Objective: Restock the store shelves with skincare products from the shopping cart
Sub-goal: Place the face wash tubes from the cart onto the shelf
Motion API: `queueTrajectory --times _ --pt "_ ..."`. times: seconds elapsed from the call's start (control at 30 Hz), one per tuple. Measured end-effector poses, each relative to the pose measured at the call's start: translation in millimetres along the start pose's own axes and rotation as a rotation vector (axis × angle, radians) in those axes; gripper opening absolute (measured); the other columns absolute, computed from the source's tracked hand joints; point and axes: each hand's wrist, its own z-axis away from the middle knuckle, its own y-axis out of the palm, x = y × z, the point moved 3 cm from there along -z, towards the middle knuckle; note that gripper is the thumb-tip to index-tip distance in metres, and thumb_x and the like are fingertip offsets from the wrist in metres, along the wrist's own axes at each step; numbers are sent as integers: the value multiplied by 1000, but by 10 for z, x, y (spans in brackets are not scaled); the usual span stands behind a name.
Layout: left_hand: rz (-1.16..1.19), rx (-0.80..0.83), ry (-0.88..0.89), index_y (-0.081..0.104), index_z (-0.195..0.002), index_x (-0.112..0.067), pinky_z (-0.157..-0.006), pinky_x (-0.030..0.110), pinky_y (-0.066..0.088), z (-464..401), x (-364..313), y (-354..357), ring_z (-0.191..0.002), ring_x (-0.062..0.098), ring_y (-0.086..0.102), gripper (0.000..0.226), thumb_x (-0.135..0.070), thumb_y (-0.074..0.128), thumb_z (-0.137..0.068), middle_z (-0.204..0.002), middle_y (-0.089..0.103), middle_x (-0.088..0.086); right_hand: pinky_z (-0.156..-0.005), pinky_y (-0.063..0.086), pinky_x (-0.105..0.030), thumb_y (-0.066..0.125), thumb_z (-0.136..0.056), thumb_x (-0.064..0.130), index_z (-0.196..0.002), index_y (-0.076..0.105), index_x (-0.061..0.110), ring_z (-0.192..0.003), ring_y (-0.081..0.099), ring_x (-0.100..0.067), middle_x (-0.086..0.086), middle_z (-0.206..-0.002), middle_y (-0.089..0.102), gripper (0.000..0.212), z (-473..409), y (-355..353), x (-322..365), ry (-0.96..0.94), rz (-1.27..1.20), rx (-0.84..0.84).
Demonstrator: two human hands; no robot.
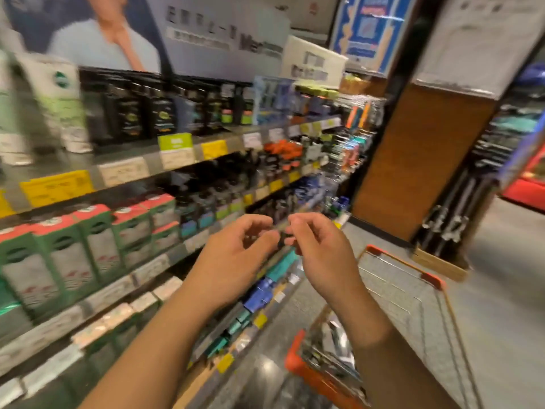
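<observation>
My left hand (236,258) and my right hand (321,255) are raised side by side in front of the shelves (174,156), fingertips almost meeting. The fingers of both are curled. A thin blurred strip seems to lie between the fingertips, but I cannot tell whether either hand pinches it. The shopping cart (433,280), wire with an orange rim, stands below my right forearm. Several packaged products (333,352) lie in its near end. The shelves on the left carry green boxes with red tops (59,261) and dark bottles (132,113). The whole view is motion-blurred.
A wood-clad pillar (413,160) rises behind the cart, with a rack of hanging goods (460,208) to its right. White tubes (62,104) stand on the top shelf at left. Grey aisle floor (501,305) stretches to the right of the cart.
</observation>
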Motion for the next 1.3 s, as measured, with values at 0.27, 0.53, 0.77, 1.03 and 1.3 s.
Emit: queueTrajectory --times 0.27,0.53,0.77,1.03,1.3 --pt "17 249 -74 67 -106 -47 -81 39 58 205 -206 1605 -80 17 71 38 -71 59 -77 -87 72 -16 -84 57 -42 52 -104 48 -102 69 34 -90 70 -10 9 -98 73 22 692 -1480 -948 247 -3 -189" --pt "23 367 -129 68 -105 -54 -85 47 58 277 -230 2399 -95 18 71 40 -74 58 -71 -100 72 -17 -85 60 -47 62 -100 35 -94 75 30 -91 74 -15 8 -94 77 16 1098 -2275 -1555 481 -138 -385" --pt "12 467 -154 68 -116 -46 -93 48 58 -30 -89 2774 -99 15 69 19 -49 62 -98 -112 68 -13 -91 60 -52 59 -100 33 -96 75 32 -87 75 -14 8 -93 76 17 1089 -2373 -1890 569 -118 -416" --pt "123 584 -223 67 -102 -50 -86 35 53 -682 387 3251 -106 16 68 8 -50 66 -94 -115 69 -12 -92 59 -53 60 -99 38 -99 75 34 -87 75 -17 9 -93 77 16 624 -2380 -2236 673 -16 -461" --pt "110 635 -379 68 -111 -48 -94 44 57 -1104 838 3613 -98 9 70 30 -59 58 -85 -104 72 -21 -82 61 -38 63 -100 26 -98 75 23 -85 76 -16 3 -89 77 13 392 -2426 -2801 791 -48 -626"
